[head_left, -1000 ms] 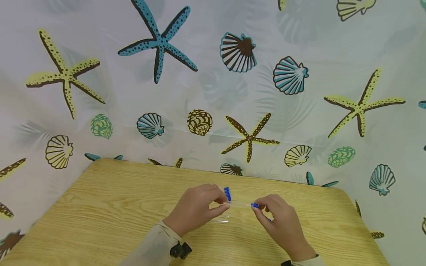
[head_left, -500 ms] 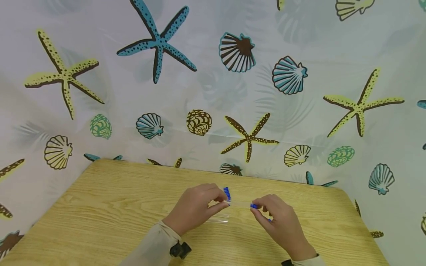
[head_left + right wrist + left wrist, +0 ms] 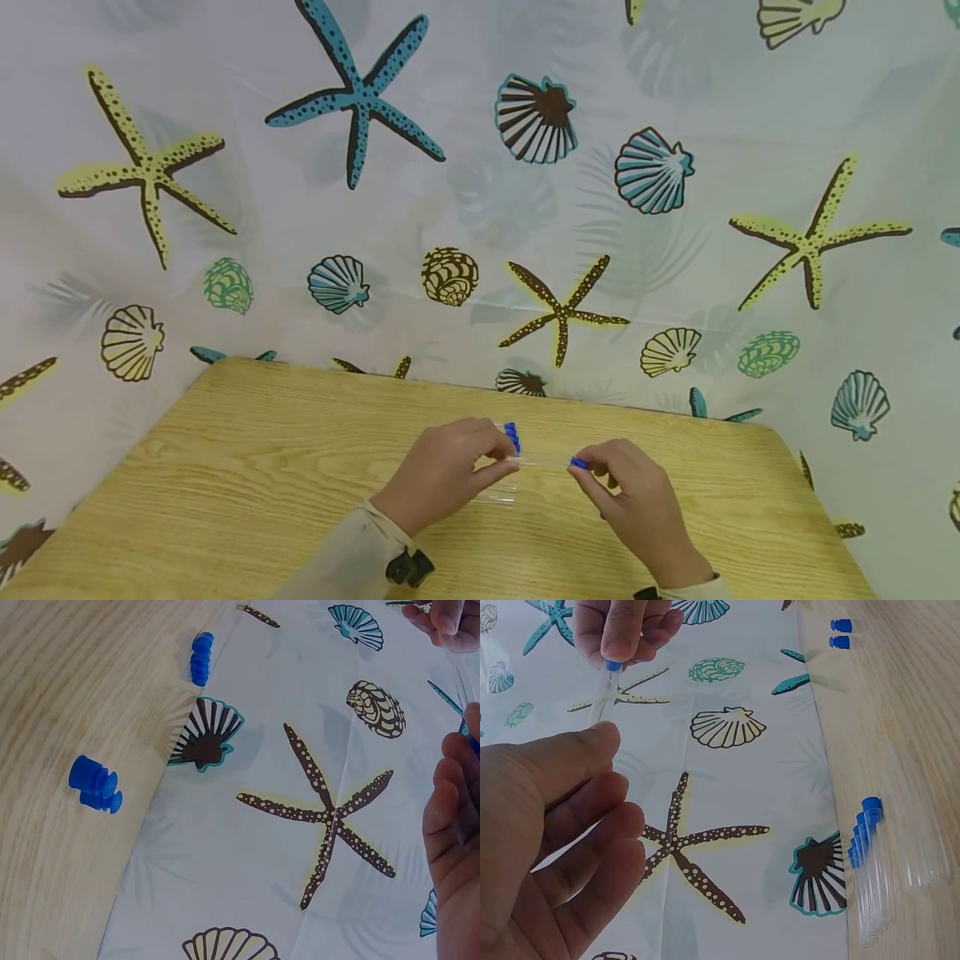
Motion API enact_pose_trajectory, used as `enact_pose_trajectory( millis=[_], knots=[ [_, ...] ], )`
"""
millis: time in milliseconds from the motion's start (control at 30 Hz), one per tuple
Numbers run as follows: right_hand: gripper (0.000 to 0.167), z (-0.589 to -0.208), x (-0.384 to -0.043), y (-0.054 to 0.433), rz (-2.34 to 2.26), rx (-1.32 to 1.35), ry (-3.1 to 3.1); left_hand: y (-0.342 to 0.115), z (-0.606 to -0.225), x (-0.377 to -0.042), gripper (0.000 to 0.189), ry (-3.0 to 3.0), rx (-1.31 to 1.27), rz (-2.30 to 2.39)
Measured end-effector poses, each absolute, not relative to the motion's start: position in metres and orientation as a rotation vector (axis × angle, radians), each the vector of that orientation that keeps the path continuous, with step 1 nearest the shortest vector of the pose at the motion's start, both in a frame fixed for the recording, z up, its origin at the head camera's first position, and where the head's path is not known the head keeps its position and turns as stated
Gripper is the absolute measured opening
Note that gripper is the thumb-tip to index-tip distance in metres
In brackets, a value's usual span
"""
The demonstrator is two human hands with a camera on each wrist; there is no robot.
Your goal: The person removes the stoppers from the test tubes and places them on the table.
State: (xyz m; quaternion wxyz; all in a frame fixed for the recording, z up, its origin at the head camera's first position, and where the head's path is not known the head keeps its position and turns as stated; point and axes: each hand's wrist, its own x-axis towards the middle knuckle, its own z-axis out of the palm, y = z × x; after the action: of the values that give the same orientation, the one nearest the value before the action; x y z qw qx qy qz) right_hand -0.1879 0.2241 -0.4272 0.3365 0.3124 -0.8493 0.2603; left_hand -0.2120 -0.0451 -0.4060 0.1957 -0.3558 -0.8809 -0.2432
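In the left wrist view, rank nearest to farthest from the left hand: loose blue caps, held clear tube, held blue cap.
1. Clear tube: pinched in the left hand.
2. Held blue cap: at the tube's far end, in the right hand.
3. Loose blue caps: on the table, upper right.

Blue cap (image 3: pixel 579 462), pinched by right hand (image 3: pixel 637 504), shifted slightly rightward since half second ago — turned a little too; blue patch glimpsed earlier within that grip now hidden in head view; left hand (image 3: pixel 447 471) — touch lower.
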Motion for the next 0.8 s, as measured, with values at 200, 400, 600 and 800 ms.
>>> enact_pose_trajectory(
  millis=[200, 400, 600, 800],
  knots=[
    [0.013, -0.426, -0.1896, 0.2239, 0.648, 0.869, -2.247, -0.0472, -0.4083, -0.2139, 0.012, -2.424, -1.01, -0.703],
    [0.015, -0.4263, -0.1903, 0.2247, 0.65, 0.905, -2.247, -0.049, -0.4083, -0.2146, 0.01, -2.398, -1.038, -0.722],
    [0.022, -0.4271, -0.1901, 0.2255, 0.653, 0.941, -2.233, -0.0481, -0.4082, -0.2151, 0.013, -2.423, -1.04, -0.728],
    [0.026, -0.4265, -0.1894, 0.2256, 0.646, 0.933, -2.216, -0.0466, -0.4077, -0.2143, 0.014, -2.432, -1.056, -0.729]
  ],
)
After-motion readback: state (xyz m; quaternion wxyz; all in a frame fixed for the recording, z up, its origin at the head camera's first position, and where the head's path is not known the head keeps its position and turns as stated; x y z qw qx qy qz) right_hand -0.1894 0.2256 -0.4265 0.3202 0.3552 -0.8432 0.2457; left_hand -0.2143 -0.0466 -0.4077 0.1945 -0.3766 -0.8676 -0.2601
